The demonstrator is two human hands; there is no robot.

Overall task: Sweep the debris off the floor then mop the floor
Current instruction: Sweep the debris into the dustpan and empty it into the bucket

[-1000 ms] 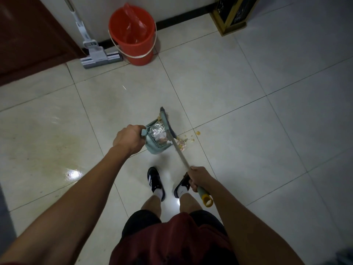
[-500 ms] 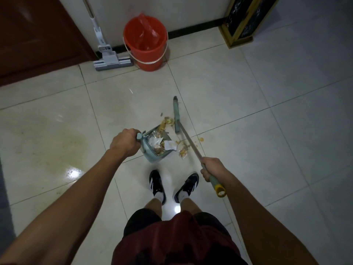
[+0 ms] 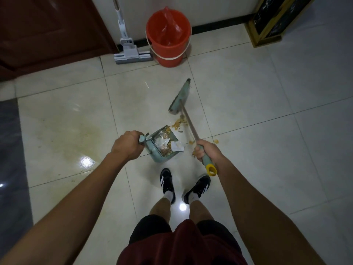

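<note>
My left hand grips the handle of a teal dustpan standing on the tiled floor in front of my feet. The pan holds wrappers and crumbs. My right hand grips the broom handle near its yellow end cap. The teal broom head lies beyond the pan, up and to the right. Yellowish debris is scattered on the tile between the broom head and the pan mouth, with a few bits by my right hand.
A red bucket with a red bag inside stands by the wall. A grey sponge mop leans beside it. A brown door is far left, a gold-framed cabinet far right. A wet yellowish stain marks the left tile.
The broom head has swung away from the dustpan, up and to the right, leaving some debris on the tile. The left hand and dustpan stay in place.
</note>
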